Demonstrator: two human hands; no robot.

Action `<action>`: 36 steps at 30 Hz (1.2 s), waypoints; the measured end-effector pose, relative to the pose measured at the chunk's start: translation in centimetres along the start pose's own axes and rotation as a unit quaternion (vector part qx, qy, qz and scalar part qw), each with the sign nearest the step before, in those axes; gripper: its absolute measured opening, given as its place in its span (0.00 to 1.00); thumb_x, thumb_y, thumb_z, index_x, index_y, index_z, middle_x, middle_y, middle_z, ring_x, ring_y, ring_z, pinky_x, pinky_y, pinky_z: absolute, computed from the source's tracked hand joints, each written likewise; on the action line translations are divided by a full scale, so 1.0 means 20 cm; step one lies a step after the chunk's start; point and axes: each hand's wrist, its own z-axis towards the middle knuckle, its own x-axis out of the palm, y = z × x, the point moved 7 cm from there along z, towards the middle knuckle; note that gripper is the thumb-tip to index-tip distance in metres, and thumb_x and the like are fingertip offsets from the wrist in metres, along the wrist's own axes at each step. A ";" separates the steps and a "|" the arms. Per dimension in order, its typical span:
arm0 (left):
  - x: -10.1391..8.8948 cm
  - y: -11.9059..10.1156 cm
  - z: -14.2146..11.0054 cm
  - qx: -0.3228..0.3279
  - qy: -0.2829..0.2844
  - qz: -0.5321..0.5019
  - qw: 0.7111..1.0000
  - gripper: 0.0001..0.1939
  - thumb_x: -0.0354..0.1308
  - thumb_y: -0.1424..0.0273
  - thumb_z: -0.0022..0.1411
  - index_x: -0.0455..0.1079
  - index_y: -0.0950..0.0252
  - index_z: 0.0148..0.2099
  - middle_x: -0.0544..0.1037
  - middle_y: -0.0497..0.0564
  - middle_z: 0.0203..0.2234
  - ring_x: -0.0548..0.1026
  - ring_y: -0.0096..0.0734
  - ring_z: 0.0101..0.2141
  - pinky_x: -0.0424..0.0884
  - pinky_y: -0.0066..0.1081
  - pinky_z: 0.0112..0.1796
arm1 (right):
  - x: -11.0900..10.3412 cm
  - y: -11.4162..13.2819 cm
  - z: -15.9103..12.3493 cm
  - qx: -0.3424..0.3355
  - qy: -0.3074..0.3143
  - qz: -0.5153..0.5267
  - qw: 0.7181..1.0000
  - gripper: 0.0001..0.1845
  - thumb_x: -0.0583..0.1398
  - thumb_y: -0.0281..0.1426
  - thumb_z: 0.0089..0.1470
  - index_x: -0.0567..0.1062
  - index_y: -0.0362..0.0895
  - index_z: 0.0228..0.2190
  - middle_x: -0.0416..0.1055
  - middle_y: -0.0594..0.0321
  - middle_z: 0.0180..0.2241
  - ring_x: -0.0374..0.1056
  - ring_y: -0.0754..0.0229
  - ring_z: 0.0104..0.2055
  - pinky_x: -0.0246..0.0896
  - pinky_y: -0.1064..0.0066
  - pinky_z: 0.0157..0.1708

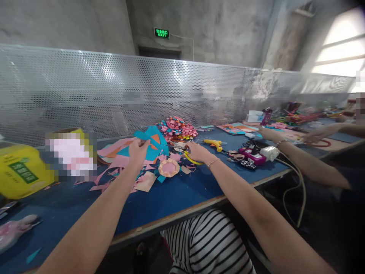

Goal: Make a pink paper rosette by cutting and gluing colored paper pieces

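My left hand (138, 151) is closed on a folded blue paper piece (152, 141) with an orange patch, held just above the blue table (159, 203). My right hand (196, 152) grips yellow-handled scissors (190, 158) whose blades point left toward the blue paper. Below and between the hands lies a round pink and orange paper flower (169, 167). Pink, orange and blue paper scraps (114, 167) are scattered under my left hand.
A heap of pink and blue folded paper bits (178, 128) sits behind the hands. A yellow glue gun (213, 143), a magenta device (252, 156) and a white cable lie right. Another person's arms (308, 152) reach in there. A yellow bag (21, 171) stands left, before a perforated metal screen.
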 end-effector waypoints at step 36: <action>0.26 0.14 -0.12 0.096 0.315 0.386 0.862 0.17 0.45 0.61 0.59 0.70 0.66 0.38 0.74 0.64 0.43 0.70 0.50 0.45 0.64 0.40 0.42 | -0.01 -0.30 0.03 0.143 -0.070 0.377 0.912 0.16 0.61 0.26 0.39 0.59 0.45 0.30 0.56 0.75 0.13 0.57 0.66 0.16 0.52 0.76 0.17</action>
